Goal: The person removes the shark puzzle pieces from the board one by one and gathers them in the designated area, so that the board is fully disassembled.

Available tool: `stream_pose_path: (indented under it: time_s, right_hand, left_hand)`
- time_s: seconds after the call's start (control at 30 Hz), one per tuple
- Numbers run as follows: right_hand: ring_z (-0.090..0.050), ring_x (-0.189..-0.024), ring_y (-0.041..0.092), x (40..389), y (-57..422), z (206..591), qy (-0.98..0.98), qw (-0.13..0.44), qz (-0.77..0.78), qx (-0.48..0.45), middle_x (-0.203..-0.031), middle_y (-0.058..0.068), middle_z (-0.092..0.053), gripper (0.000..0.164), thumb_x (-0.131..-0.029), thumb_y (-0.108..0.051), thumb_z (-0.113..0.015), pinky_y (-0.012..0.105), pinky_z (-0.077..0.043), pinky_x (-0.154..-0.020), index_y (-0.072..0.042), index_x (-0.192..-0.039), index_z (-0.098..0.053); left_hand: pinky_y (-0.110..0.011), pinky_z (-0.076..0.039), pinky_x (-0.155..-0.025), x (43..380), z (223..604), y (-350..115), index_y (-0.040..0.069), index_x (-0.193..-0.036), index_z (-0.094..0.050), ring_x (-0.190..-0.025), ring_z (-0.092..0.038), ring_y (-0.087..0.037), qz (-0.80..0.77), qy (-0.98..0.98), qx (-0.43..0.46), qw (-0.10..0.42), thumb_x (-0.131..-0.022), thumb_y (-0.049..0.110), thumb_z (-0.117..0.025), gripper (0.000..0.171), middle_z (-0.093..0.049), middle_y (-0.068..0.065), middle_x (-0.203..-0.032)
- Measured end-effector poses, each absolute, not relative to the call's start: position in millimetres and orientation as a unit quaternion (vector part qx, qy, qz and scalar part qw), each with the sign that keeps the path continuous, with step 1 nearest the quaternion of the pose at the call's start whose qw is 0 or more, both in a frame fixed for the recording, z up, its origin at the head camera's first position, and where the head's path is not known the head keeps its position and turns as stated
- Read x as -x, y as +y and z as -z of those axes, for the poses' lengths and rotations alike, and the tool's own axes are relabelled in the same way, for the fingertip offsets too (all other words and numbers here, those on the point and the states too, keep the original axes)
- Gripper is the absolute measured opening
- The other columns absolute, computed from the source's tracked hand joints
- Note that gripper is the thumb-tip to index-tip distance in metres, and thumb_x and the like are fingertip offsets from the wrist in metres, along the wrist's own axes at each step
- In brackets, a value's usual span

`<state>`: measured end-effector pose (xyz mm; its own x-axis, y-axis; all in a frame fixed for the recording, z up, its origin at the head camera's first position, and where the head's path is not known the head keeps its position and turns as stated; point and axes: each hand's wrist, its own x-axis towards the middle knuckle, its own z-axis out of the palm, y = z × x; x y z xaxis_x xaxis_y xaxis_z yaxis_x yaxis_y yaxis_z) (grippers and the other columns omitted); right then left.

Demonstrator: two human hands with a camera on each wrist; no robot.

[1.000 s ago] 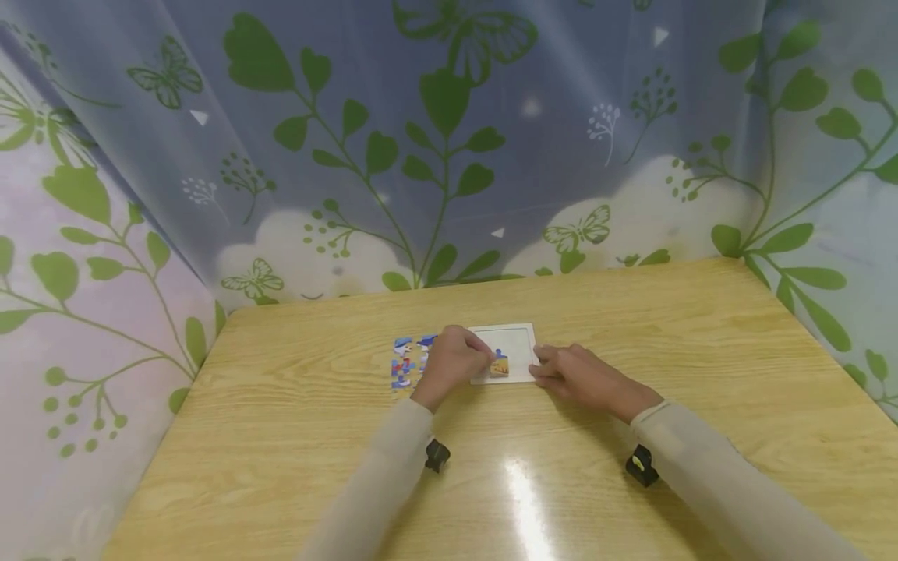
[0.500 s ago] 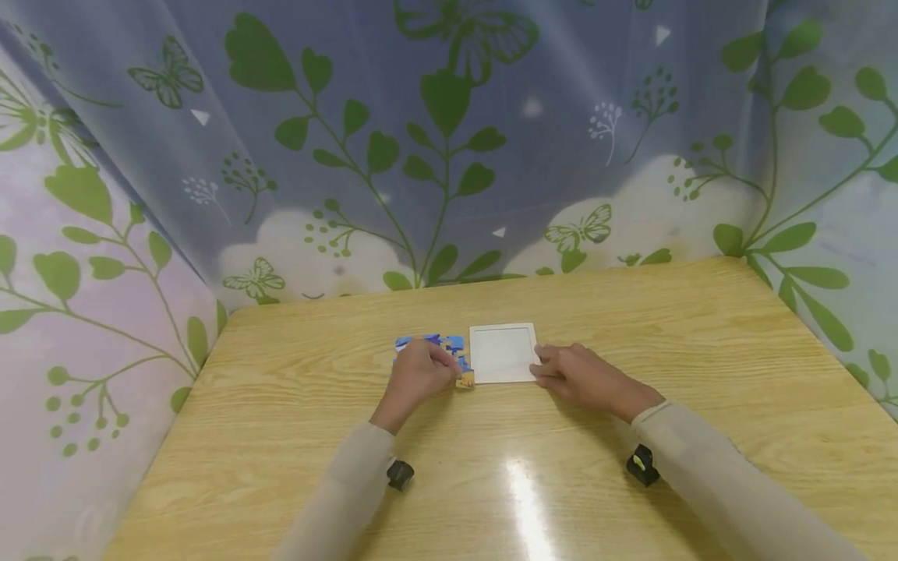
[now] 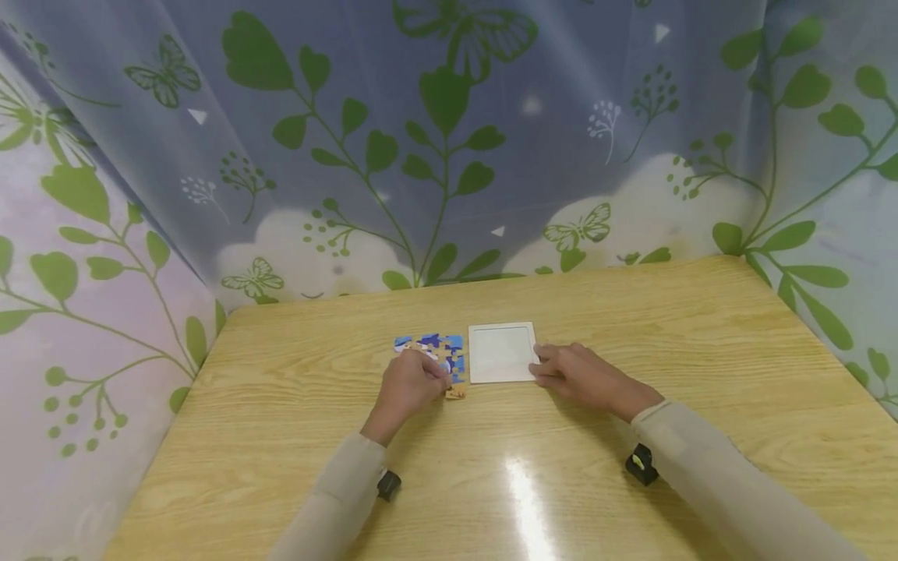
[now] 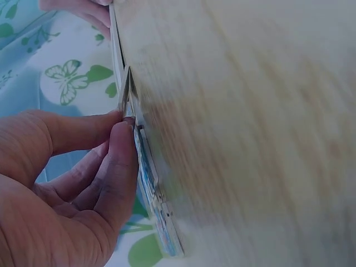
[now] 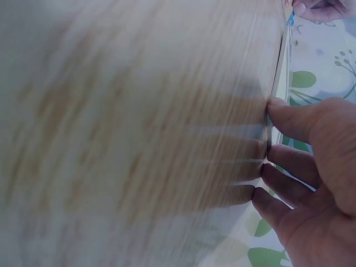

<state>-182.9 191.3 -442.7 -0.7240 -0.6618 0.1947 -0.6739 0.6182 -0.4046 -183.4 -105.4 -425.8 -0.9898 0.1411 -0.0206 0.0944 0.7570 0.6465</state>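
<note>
My left hand (image 3: 409, 383) pinches a sandy-coloured puzzle piece (image 3: 456, 393) between thumb and index finger, at the near right corner of a blue ocean-picture jigsaw (image 3: 454, 344). In the left wrist view the held puzzle piece (image 4: 127, 92) tilts up from the table, and the jigsaw (image 4: 158, 192) shows edge-on beside the thumb. The left hand covers part of the jigsaw. Just right of it lies a white puzzle tray (image 3: 502, 354) with a raised rim and no pieces inside. My right hand (image 3: 582, 378) touches the tray's right edge with its thumb and fingertips, fingers gently bent.
A wood-grain table (image 3: 316, 483) carries everything. Behind and at both sides hangs a curtain (image 3: 561, 140) printed with leaves and butterflies. A bright light reflection lies on the table in front of the tray.
My left hand has carried the sandy puzzle piece leftward out of the tray to the jigsaw's near right corner. The right hand and tray have stayed still.
</note>
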Motion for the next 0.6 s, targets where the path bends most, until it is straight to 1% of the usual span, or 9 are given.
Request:
stream_pose_path:
  time_s: [0.07, 0.2, 0.3, 0.43, 0.53, 0.6]
  right_hand:
    - [-0.069, -0.103, 0.035, 182.6, 191.1, 441.8, -0.900, 0.013, -0.229, -0.370, -0.124, 0.028, -0.064, 0.023, -0.095, -0.003, -0.069, 0.046, -0.057, -0.087, 0.008, -0.115, -0.072]
    - [-0.070, -0.087, 0.021, 183.3, 191.2, 441.6, -0.900, 0.015, -0.228, -0.371, -0.114, 0.021, -0.067, 0.022, -0.094, -0.002, -0.069, 0.036, -0.057, -0.076, 0.007, -0.113, -0.073]
    - [-0.070, -0.090, 0.023, 183.8, 191.1, 442.8, -0.900, 0.017, -0.227, -0.372, -0.114, 0.020, -0.067, 0.022, -0.094, -0.002, -0.070, 0.035, -0.057, -0.076, 0.008, -0.114, -0.073]
    - [-0.070, -0.101, 0.034, 183.7, 190.7, 444.4, -0.898, 0.022, -0.233, -0.373, -0.120, 0.025, -0.065, 0.023, -0.093, -0.002, -0.070, 0.039, -0.059, -0.081, 0.008, -0.114, -0.072]
    - [-0.070, -0.100, 0.035, 183.5, 189.9, 444.7, -0.896, 0.023, -0.237, -0.375, -0.119, 0.026, -0.065, 0.022, -0.093, -0.001, -0.071, 0.038, -0.059, -0.080, 0.008, -0.113, -0.073]
    - [-0.070, -0.101, 0.035, 183.3, 189.3, 444.0, -0.897, 0.019, -0.239, -0.372, -0.120, 0.026, -0.065, 0.021, -0.093, -0.001, -0.071, 0.039, -0.059, -0.081, 0.007, -0.112, -0.073]
  left_hand:
    - [-0.027, -0.050, -0.061, 183.5, 426.4, -105.4, 0.008, -0.077, -0.079, -0.066, -0.061, -0.012, -0.337, 0.939, -0.071, 0.029, -0.080, 0.008, -0.084, 0.006, -0.074, -0.001, -0.078]
    - [-0.029, -0.052, -0.064, 184.5, 428.5, -105.3, 0.009, -0.077, -0.079, -0.066, -0.061, -0.011, -0.324, 0.942, -0.084, 0.020, -0.080, 0.010, -0.085, 0.007, -0.073, 0.000, -0.076]
    - [-0.031, -0.053, -0.066, 184.4, 429.6, -105.2, 0.009, -0.076, -0.079, -0.067, -0.062, -0.011, -0.316, 0.944, -0.092, 0.013, -0.079, 0.010, -0.086, 0.008, -0.072, 0.001, -0.074]
    - [-0.034, -0.055, -0.068, 183.4, 429.2, -105.0, 0.009, -0.074, -0.078, -0.069, -0.064, -0.013, -0.309, 0.946, -0.098, 0.003, -0.078, 0.011, -0.087, 0.010, -0.073, 0.000, -0.073]
    - [-0.034, -0.054, -0.069, 183.0, 429.1, -105.3, 0.009, -0.074, -0.078, -0.070, -0.064, -0.014, -0.305, 0.947, -0.098, 0.001, -0.077, 0.012, -0.088, 0.011, -0.073, 0.000, -0.074]
    - [-0.034, -0.054, -0.069, 182.3, 428.5, -105.5, 0.009, -0.075, -0.078, -0.070, -0.064, -0.013, -0.307, 0.947, -0.096, 0.004, -0.078, 0.013, -0.088, 0.011, -0.072, 0.001, -0.074]
